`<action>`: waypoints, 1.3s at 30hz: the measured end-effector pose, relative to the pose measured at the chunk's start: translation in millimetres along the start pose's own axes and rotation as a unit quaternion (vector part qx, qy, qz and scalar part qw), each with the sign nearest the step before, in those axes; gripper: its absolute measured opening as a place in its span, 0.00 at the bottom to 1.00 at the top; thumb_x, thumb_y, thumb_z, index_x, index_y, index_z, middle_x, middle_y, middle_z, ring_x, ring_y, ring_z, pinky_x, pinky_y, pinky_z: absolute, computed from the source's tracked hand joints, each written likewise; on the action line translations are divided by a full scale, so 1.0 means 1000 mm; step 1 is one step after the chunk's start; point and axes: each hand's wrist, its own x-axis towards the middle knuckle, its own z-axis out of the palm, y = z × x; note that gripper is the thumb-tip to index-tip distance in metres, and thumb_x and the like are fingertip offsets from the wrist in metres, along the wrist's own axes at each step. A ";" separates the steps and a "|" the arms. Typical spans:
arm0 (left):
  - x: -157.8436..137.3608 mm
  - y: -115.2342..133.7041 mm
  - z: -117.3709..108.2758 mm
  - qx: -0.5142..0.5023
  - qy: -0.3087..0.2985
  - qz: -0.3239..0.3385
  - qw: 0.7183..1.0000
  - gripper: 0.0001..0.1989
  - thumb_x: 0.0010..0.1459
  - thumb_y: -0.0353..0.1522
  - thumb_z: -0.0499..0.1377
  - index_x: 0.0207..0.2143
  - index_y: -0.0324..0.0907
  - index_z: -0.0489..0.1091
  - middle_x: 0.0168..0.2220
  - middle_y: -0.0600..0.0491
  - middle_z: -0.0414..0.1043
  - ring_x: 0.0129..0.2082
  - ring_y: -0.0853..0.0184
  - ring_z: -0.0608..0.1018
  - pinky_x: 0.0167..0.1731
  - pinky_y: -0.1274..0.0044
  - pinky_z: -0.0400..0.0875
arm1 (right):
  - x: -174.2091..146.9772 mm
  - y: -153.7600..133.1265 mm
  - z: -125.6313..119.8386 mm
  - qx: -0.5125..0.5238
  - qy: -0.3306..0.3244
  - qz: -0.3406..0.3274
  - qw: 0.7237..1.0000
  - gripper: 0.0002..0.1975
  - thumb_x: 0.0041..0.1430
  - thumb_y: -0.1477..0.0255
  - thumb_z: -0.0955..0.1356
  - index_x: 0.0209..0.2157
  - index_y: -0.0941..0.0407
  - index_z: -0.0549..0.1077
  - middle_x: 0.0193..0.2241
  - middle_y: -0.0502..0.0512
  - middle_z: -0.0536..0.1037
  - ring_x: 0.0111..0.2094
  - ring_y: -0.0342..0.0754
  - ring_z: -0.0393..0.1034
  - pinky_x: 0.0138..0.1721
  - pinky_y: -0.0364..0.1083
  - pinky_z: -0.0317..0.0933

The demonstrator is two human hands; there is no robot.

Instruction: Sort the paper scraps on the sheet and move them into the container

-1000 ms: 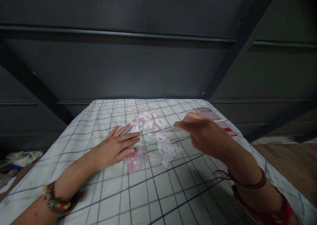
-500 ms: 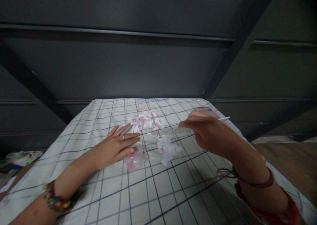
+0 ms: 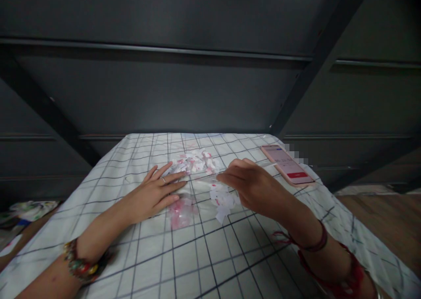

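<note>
My left hand (image 3: 151, 196) lies with its fingers spread on the checked cloth (image 3: 144, 255). Its fingertips are beside a heap of white paper scraps with red marks (image 3: 197, 162) and touch or nearly touch a pinkish clear plastic packet (image 3: 180, 213). My right hand (image 3: 250, 183) is closed in a pinch around a thin white stick (image 3: 271, 164), whose rear end sticks out toward the phone. The stick's front end is hidden or too faint to make out. Just below the right fingertips is a smaller cluster of paper scraps (image 3: 223, 202). Something pale and translucent lies between the hands.
A phone (image 3: 289, 165) with a lit screen lies at the right edge of the cloth. Behind the surface stands a dark panelled wall (image 3: 184, 93). Crumpled items (image 3: 33, 210) are lower down at the far left, and wooden floor (image 3: 378, 211) shows at the right.
My right hand has moved left with the white stick, closer to my left hand, uncovering the phone. The left hand has stayed nearly in place.
</note>
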 end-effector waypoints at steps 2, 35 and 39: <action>0.000 0.000 -0.001 0.005 -0.001 -0.009 1.000 0.24 0.65 0.46 0.39 0.57 0.50 0.61 0.63 0.56 0.52 0.63 0.50 0.44 0.57 0.51 0.41 | 0.000 0.000 0.001 0.001 0.011 -0.002 1.000 0.20 0.48 0.89 0.56 0.35 0.60 0.72 0.27 0.55 0.72 0.31 0.47 0.60 0.34 0.47 0.54; -0.003 -0.010 0.008 0.021 0.054 -0.108 0.992 0.28 0.63 0.48 0.37 0.57 0.49 0.62 0.63 0.50 0.51 0.63 0.50 0.45 0.57 0.54 0.44 | 0.005 -0.009 0.014 -0.030 0.059 -0.040 0.997 0.13 0.57 0.84 0.59 0.39 0.62 0.71 0.29 0.55 0.74 0.33 0.48 0.62 0.35 0.47 0.57; -0.002 -0.010 0.010 -0.023 0.018 -0.183 0.983 0.32 0.62 0.50 0.38 0.62 0.44 0.52 0.64 0.47 0.45 0.63 0.48 0.44 0.57 0.56 0.44 | 0.005 -0.011 0.014 0.001 0.041 -0.061 0.997 0.12 0.58 0.84 0.59 0.38 0.61 0.71 0.29 0.55 0.74 0.33 0.47 0.62 0.36 0.46 0.58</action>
